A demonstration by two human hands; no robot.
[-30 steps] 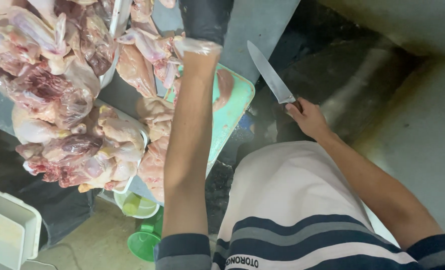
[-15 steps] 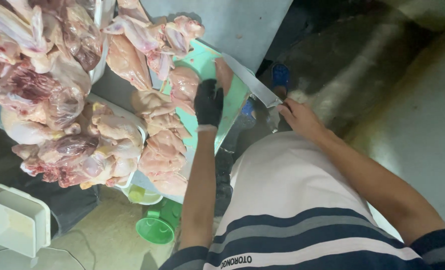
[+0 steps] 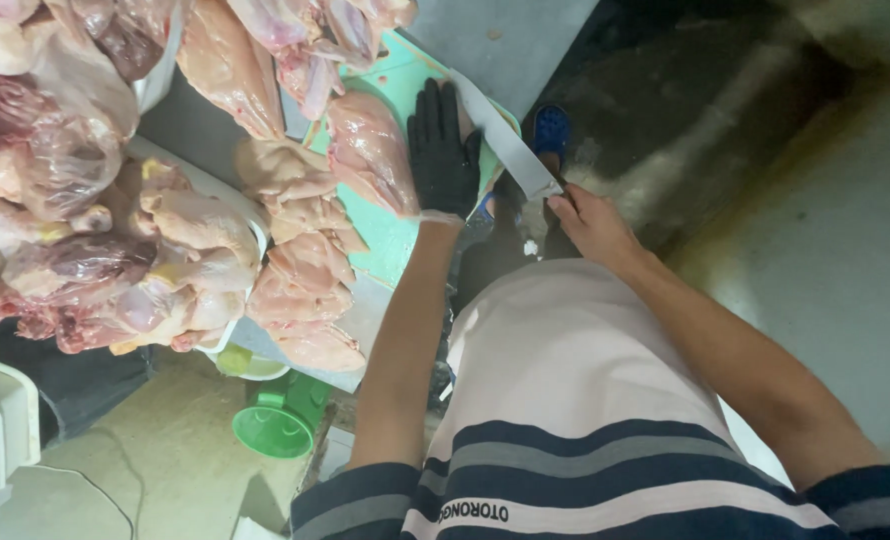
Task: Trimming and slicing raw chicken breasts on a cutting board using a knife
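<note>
My left hand (image 3: 443, 155), in a black glove, lies flat on a raw chicken piece (image 3: 370, 150) on the green cutting board (image 3: 395, 235). My right hand (image 3: 590, 222) is bare and grips the handle of a long knife (image 3: 503, 135). The blade points away from me and rests against the meat right beside the gloved fingers. More raw chicken pieces (image 3: 300, 285) lie in a row along the board's left side.
A white tray (image 3: 250, 215) and bags heaped with raw chicken fill the left. A green plastic container (image 3: 277, 428) stands on the floor below the table edge. A white box (image 3: 0, 425) sits at the lower left. My blue shoe (image 3: 552, 128) shows on the dark wet floor.
My gloved left hand pulled back from the far pile and settled on the chicken piece on the board. The knife came down from the air to the meat.
</note>
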